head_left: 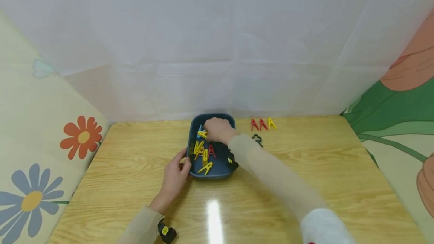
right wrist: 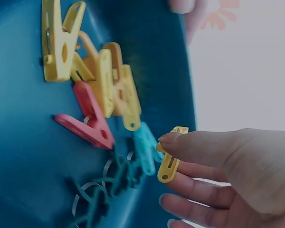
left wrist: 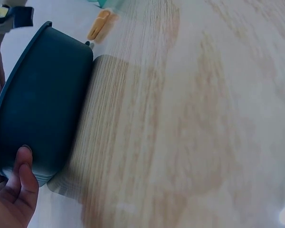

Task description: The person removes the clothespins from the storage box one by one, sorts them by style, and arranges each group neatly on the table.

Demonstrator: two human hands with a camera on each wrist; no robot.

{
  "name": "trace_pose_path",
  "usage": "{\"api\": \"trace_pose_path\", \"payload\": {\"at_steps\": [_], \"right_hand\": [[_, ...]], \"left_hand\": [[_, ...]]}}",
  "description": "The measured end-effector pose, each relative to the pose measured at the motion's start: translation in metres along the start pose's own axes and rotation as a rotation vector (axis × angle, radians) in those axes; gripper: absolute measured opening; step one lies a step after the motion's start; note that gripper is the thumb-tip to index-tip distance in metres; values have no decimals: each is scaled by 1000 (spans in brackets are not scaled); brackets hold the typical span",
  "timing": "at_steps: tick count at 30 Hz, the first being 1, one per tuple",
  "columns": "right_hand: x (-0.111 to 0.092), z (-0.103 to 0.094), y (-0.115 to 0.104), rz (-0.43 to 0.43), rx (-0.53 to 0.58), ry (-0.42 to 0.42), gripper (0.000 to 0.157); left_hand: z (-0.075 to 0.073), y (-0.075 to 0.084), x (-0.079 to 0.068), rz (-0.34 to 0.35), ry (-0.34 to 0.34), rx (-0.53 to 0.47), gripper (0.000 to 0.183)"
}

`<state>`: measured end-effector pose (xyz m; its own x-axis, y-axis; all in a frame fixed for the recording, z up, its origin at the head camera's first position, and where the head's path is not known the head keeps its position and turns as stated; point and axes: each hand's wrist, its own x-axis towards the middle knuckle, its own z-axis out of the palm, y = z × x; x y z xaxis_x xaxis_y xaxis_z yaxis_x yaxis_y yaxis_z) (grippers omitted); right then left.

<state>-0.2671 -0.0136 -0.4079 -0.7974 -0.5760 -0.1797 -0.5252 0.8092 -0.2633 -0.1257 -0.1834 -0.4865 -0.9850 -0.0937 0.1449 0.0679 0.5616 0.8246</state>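
A dark blue plastic bin (head_left: 222, 166) stands on the table and holds several yellow, red, orange, blue and dark green clothespins. My left hand (head_left: 176, 174) grips the bin's wall at its near left side; in the left wrist view, fingertips (left wrist: 24, 164) press against the outer wall. Inside the bin, near its far end, is my right hand (head_left: 220, 130). Its thumb and forefinger pinch a yellow clothespin (right wrist: 167, 171) close to the wall. Beside it lie a light blue clothespin (right wrist: 143, 147) and blurred dark green ones (right wrist: 92, 204). A red clothespin (right wrist: 92, 118) rests on the bin floor.
Right of the bin, two red clothespins (head_left: 254, 124) and a yellow clothespin (head_left: 272, 124) lie in a row on the wooden table (head_left: 135, 150). A dark green clip (head_left: 257, 139) lies nearer, partly hidden by my right sleeve. White sheeting (head_left: 169, 86) hangs behind.
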Motion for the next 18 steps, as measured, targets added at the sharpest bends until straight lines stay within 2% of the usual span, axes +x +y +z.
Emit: {"api": "trace_pose_path", "payload": {"at_steps": [2, 4, 9, 14, 18], "right_hand": [[-6, -6, 4, -10, 8, 27, 34], [-12, -13, 10, -18, 5, 53, 36], [-28, -25, 26, -46, 22, 88, 17], [-45, -35, 48, -16, 88, 83, 31], [-58, -37, 71, 2, 141, 134, 32]], "left_hand": [[0, 1, 1, -3, -2, 3, 45], [0, 1, 2, -4, -6, 8, 45], [0, 1, 3, -7, -14, 17, 45], [0, 0, 1, -10, -12, 14, 45], [0, 0, 1, -1, -1, 13, 45]]}}
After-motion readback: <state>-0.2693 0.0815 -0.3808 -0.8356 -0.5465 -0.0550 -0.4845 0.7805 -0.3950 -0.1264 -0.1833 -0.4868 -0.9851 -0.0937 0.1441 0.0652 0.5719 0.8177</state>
